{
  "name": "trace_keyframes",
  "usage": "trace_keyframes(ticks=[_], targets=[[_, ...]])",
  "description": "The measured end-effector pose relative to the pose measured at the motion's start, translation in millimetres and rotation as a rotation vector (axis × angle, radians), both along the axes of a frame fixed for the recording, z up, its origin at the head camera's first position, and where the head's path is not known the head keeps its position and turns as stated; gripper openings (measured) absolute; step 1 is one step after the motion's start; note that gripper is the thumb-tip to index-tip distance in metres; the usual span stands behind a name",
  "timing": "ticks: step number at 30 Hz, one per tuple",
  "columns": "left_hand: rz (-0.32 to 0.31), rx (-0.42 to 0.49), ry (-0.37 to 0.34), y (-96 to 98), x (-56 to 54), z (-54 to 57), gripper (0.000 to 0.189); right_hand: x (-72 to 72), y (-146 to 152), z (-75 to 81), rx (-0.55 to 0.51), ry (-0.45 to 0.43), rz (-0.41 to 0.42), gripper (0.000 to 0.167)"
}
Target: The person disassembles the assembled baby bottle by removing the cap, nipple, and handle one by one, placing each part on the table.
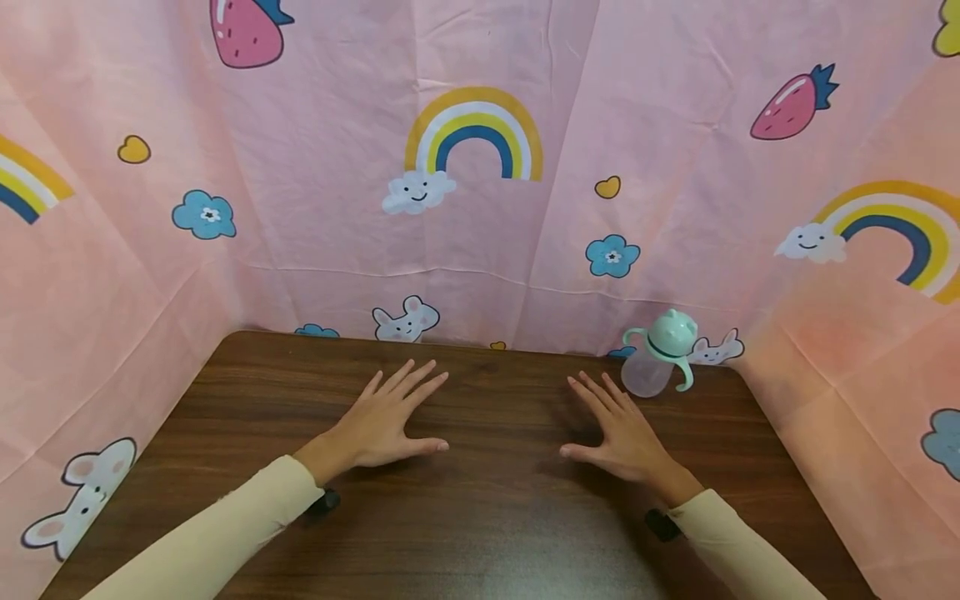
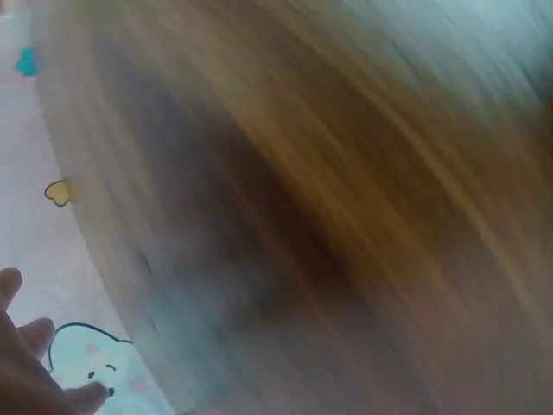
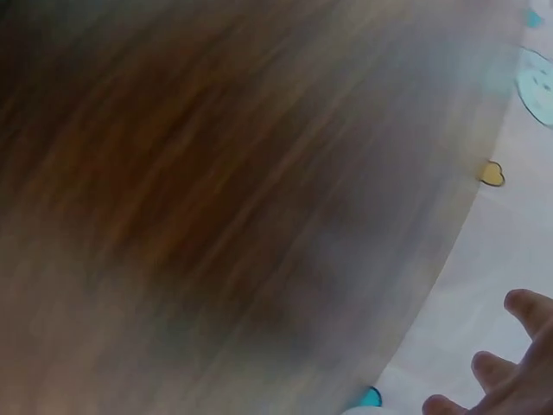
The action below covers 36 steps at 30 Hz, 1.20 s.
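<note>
Both hands are spread over the dark wooden table (image 1: 480, 517), palms down, with nothing in them. My left hand (image 1: 382, 421) is left of the middle, fingers straight and thumb pointing inward. On the other side my right hand (image 1: 622, 429) mirrors it, its fingers reaching toward the back edge. Just beyond the right fingertips stands a baby bottle (image 1: 651, 367) with a clear body, a mint-green lid and two mint-green handles. In the wrist views only some fingers of the left hand (image 2: 34, 354) and right hand (image 3: 518, 372) show at the edge.
A pink cloth (image 1: 487, 242) printed with rainbows, strawberries and animals hangs behind the table and along both sides. The bottle is near the back right corner, close to the cloth. Dark wrist devices show under both cream sleeves (image 1: 225, 525).
</note>
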<state>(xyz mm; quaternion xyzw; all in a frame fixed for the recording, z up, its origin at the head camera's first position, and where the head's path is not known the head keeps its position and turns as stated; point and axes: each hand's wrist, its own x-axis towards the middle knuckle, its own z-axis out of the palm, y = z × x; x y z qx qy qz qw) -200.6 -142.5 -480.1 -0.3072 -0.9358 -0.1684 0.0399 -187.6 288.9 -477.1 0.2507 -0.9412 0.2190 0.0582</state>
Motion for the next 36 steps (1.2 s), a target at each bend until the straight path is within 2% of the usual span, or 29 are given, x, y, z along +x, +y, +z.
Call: trace_keyframes(ticks=[6,12,16,17,19,23,24,25,28,32,36], targets=[[0.041,0.316,-0.218,11.5,-2.4,4.3,0.099,-1.3,2,1.0,-0.261,-0.179,-0.076,0.097],[0.113,0.548,-0.404,32.4,-4.6,7.0,0.089,1.0,0,7.8,-0.533,-0.369,-0.151,0.08],[0.126,0.725,-0.508,51.4,-7.4,6.4,0.079,-0.6,2,2.7,-0.655,-0.412,-0.184,0.08],[0.127,0.767,-0.531,56.4,-8.0,6.1,0.078,-4.6,6,-6.5,-0.706,-0.391,-0.181,0.079],[0.135,0.831,-0.577,66.6,-8.1,6.3,0.075,-3.7,6,-7.9,-0.763,-0.395,-0.232,0.08],[0.131,0.901,-0.621,85.6,-7.9,7.8,0.072,1.6,2,-2.6,-0.849,-0.423,-0.415,0.074],[0.13,0.912,-0.626,90.1,-7.8,8.1,0.071,5.9,-3,6.7,-0.844,-0.459,-0.488,0.072],[0.127,0.926,-0.625,94.5,-8.1,7.9,0.069,7.1,-4,8.5,-0.864,-0.466,-0.54,0.07],[0.125,0.969,-0.623,106.3,-9.5,6.0,0.065,8.2,-3,10.6,-0.891,-0.449,-0.678,0.064],[0.128,1.016,-0.626,120.3,-11.1,3.9,0.06,8.7,3,8.4,-0.897,-0.396,-0.788,0.065],[0.117,1.034,-0.64,132.5,-12.7,3.1,0.058,9.3,11,7.9,-0.868,-0.371,-0.86,0.07]])
